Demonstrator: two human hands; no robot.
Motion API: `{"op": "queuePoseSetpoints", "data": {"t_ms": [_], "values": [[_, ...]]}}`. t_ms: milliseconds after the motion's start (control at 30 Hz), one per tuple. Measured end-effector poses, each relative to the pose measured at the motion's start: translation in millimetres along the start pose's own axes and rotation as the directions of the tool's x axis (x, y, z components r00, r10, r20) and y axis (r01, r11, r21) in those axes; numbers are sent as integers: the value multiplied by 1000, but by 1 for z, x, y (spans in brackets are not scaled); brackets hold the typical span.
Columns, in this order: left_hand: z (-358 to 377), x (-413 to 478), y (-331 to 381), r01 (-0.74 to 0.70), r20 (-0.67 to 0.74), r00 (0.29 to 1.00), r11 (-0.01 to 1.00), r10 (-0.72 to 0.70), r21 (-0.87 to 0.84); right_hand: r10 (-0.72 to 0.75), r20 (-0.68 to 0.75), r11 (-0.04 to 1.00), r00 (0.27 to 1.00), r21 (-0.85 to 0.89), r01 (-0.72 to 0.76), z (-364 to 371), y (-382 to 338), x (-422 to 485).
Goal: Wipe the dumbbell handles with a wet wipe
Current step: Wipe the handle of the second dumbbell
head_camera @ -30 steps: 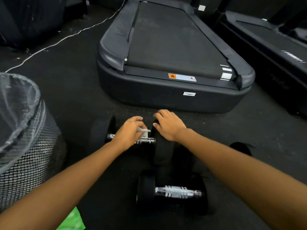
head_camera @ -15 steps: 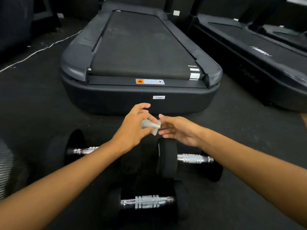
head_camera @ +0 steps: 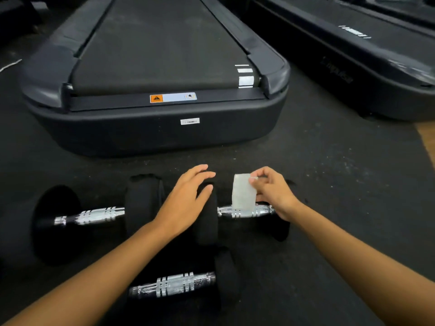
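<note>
Three black dumbbells with chrome handles lie on the dark floor mat: a left dumbbell (head_camera: 94, 215), a right dumbbell (head_camera: 261, 210) and a near dumbbell (head_camera: 174, 284). My right hand (head_camera: 273, 194) pinches a folded white wet wipe (head_camera: 243, 196), which hangs down onto the right dumbbell's handle. My left hand (head_camera: 186, 201) rests flat, fingers apart, on the black left weight of that same dumbbell. Part of the right dumbbell's handle is hidden behind the wipe and my right hand.
A black treadmill (head_camera: 155, 128) stands just beyond the dumbbells, its rear end facing me. A second treadmill (head_camera: 353, 60) lies at the right. A strip of wooden floor (head_camera: 427, 140) shows at the far right edge.
The wipe passed from my left hand to my right hand. My right hand brought it down onto the right dumbbell's handle, and my left hand settled on that dumbbell's weight. The view shifted right.
</note>
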State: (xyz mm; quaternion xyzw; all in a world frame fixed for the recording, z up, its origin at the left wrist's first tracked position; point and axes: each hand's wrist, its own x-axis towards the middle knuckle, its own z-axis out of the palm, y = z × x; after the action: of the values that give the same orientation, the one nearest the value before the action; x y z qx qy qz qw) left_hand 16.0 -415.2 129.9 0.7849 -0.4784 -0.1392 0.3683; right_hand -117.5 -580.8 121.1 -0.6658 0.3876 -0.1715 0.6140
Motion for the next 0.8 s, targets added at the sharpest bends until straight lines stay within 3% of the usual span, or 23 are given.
{"op": "queuePoseSetpoints", "data": {"t_ms": [200,333,467,633,800], "values": [[31,6,-10,10,108,993,968,-39,252,-70,90,948,994,-304,94,27,30,7],[40,4,-21,-13,141,990,974,-20,226,-199,102,875,975,-430,224,43,38,7],[44,2,-26,-25,79,997,990,15,137,-341,105,681,934,-658,322,50,50,6],[48,1,-29,-26,29,999,992,22,127,-522,204,462,828,-749,475,47,71,6],[48,0,-27,-44,-5,999,992,45,121,-523,370,283,768,-775,565,39,81,-3]]}}
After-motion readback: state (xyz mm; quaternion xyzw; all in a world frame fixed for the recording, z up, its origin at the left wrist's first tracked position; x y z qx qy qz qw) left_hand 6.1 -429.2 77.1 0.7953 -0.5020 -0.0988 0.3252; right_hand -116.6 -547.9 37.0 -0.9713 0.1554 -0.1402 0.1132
